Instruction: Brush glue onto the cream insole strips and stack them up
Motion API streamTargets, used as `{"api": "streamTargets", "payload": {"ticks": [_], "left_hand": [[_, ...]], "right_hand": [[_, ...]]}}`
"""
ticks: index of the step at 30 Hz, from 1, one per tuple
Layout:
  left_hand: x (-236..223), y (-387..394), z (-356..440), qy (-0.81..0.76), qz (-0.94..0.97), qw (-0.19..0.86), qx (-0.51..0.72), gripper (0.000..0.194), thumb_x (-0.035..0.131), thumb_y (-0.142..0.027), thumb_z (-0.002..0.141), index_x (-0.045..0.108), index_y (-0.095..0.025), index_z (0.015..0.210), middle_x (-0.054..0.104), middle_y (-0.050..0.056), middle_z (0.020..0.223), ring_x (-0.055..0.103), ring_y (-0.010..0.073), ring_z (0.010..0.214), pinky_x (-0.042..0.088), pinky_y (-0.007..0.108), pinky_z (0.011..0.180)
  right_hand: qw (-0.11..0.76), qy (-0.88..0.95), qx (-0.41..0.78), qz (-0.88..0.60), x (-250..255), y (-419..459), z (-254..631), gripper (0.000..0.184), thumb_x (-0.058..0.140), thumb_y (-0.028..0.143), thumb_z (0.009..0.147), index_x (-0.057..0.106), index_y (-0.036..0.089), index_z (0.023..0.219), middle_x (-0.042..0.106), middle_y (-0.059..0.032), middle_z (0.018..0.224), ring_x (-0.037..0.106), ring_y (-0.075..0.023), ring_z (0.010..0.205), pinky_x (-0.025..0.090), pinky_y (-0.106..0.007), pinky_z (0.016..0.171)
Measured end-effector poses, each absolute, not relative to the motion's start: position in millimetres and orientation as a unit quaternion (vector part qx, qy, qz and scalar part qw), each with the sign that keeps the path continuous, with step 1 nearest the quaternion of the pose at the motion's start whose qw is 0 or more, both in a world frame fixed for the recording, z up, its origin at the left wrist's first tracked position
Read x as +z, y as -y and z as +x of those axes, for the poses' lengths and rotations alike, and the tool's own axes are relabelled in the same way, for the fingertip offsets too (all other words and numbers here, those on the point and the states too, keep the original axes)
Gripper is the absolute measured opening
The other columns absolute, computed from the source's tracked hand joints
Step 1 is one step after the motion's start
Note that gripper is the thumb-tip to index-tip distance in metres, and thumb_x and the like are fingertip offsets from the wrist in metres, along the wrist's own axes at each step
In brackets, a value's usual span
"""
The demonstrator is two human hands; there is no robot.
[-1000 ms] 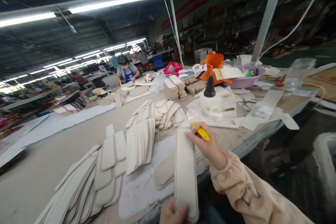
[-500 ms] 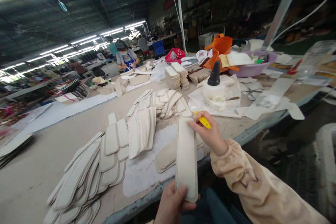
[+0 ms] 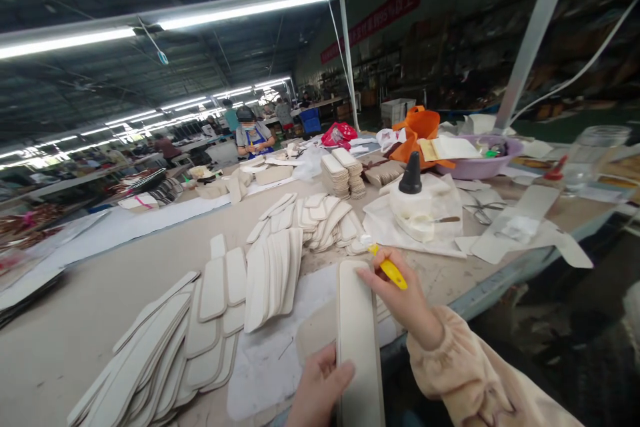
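My left hand grips the left edge of a long off-white panel with rounded ends, thumb on its face. The panel's lower end runs out of view. My right hand is closed around a yellow-handled brush with a whitish head, and its fingertips touch the panel's upper end. Beneath the panel, partly hidden, beige pieces lie on a white sheet. Fanned stacks of similar panels spread to the left on the table.
A white tub with a black cone sits on plastic beyond my right hand. Scissors, a purple basin and a clear jar are further right. Neat piles stand behind. A person in a blue apron works across the table.
My left hand has slid up along the panel's left edge, and the panel sits lower in view. My right hand keeps the brush and stays at the upper end. The camera view has shifted.
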State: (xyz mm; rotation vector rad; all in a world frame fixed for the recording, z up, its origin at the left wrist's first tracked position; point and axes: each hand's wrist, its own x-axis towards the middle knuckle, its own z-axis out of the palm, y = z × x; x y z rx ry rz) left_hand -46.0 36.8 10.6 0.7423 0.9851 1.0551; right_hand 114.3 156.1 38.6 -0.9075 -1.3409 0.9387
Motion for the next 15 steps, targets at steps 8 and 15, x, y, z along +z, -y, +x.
{"api": "streamTargets", "payload": {"ticks": [8,15], "left_hand": [[31,-55,-42,-0.489,0.337,0.64,0.487,0.035,0.066,-0.044,0.076,0.072,-0.01,0.087,0.065,0.003,0.062,0.051,0.0113,0.052,0.041,0.024,0.055],[37,-46,-38,-0.481,0.272,0.654,0.517,0.032,0.07,-0.039,0.074,0.073,-0.009,0.084,0.067,0.005,0.061,0.053,0.0117,0.051,0.041,0.023,0.054]], "right_hand": [[0.572,0.588,0.413,-0.396,34,-151,109,0.028,0.07,0.036,0.075,0.046,0.024,0.081,0.046,0.0054,0.066,0.043,-0.0115,0.054,0.036,-0.025,0.051],[0.565,0.588,0.443,-0.373,34,-149,105,0.029,0.07,0.035,0.076,0.045,0.025,0.084,0.053,0.0035,0.073,0.053,-0.0127,0.061,0.045,-0.026,0.057]]}}
